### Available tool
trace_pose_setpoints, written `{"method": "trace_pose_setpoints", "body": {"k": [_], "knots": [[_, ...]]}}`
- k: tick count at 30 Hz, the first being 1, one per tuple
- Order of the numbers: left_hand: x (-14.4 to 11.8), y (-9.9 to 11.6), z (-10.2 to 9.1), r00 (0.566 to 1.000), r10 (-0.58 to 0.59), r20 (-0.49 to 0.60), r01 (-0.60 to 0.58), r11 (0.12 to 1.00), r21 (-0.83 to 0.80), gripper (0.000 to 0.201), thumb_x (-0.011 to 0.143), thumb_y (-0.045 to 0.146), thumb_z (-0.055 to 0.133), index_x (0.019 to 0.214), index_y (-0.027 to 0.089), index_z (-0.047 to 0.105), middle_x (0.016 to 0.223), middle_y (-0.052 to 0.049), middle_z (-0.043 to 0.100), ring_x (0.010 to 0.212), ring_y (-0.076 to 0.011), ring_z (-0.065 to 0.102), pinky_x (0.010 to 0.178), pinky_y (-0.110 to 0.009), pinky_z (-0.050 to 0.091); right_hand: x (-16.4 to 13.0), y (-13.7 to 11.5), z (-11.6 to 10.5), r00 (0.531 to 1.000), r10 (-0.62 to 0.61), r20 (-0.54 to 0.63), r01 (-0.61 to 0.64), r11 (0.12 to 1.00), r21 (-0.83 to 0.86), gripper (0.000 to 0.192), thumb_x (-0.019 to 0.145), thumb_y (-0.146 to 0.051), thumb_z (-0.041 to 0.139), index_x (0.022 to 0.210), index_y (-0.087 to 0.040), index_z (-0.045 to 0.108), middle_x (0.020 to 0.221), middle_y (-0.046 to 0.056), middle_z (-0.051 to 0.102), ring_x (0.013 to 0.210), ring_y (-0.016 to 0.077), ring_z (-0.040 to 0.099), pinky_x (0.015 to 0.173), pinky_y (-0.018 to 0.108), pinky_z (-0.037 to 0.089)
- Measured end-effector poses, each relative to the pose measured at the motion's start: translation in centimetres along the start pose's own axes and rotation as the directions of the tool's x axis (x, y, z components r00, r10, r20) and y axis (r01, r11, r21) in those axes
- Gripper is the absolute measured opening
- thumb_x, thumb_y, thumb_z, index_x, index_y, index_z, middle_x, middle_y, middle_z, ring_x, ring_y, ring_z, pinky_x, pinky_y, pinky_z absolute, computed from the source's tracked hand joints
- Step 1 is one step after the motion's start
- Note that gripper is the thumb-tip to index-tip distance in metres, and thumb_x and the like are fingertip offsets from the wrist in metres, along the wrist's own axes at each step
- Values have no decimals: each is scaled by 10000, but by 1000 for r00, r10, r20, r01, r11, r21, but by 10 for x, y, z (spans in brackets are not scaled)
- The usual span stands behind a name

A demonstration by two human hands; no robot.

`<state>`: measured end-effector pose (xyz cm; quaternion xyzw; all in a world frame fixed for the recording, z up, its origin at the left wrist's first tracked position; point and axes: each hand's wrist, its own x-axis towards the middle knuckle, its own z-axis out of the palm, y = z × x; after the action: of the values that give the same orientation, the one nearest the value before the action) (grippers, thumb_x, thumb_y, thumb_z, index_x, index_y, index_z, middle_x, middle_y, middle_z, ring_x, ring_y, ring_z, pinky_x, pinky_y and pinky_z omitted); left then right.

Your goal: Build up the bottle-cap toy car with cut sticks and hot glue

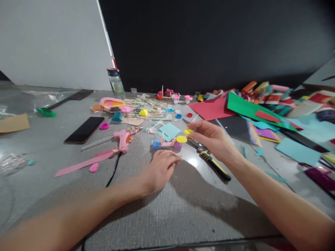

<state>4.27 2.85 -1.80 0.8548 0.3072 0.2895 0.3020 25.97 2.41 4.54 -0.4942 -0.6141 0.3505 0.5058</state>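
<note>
**Inspector:** Start at the near edge. Hands?

**Assistant:** Left hand (159,169), low centre of frame, rests knuckles-up on the grey textured tabletop (183,209), fingers curled together; whether it pinches anything, I cannot tell. Right hand (213,137), centre right, has thumb and forefinger clamped on a small round yellow plastic cap (187,131).

**Inspector:** The workpiece?

**Assistant:** Just beyond the left fingertips: a small assembly of wooden sticks with bottle-cap wheels (169,143), blue cap on the left, yellow and purple on the right. By my judgement the step is fitting a cap; the next move calls for steady alignment against a stick end.

**Inspector:** Surroundings, moving outward?

**Assistant:** Black-and-yellow-handled cutters (211,162) lie under the right wrist. A pink plastic glue gun (121,139) with black cord sits centre left, beside a long pink paper strip (83,163). Further left, a flat glossy black phone (84,129). At the right, loose matte sheets of coloured paper (251,109). Farthest, upper left of centre, a clear water bottle with dark lid (115,83).
</note>
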Motion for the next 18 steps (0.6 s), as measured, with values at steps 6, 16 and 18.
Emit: {"method": "trace_pose_setpoints", "body": {"k": [6, 16, 18], "knots": [[3, 16, -8, 983, 100, -157, -116, 988, -101, 232, 981, 181, 511, 1097, 214, 709, 1155, -85, 743, 1174, -233, 626, 1162, -458, 309, -44, -11, 8, 989, -140, 40, 141, 989, -32, 174, 913, -280, 687, 1087, -288, 694, 1085, 42, 694, 995, 200, 675, 867, 371, 565], [1, 92, -22, 820, -531, 216, 249, -9, -968, 767, 972, 719, 337, 1434, 135, 523, 1347, -174, 669, 1359, -305, 557, 1228, -449, 310, -77, -25, 82, 712, -665, 226, 702, 680, -212, 361, 1024, -143, 395, 1372, -100, 477, 1382, 204, 573, 1392, 230, 470, 1160, 456, 441], [-12, 95, -22, 863, -481, 155, 156, -37, -987, 833, 937, 770, 349, 1505, 170, 455, 1387, -151, 654, 1453, -303, 454, 1271, -463, 217, -77, -28, 91, 680, -670, 297, 732, 640, -232, 496, 1051, -288, 420, 1471, -29, 376, 1513, 244, 467, 1528, 269, 275, 1236, 490, 328]]}}
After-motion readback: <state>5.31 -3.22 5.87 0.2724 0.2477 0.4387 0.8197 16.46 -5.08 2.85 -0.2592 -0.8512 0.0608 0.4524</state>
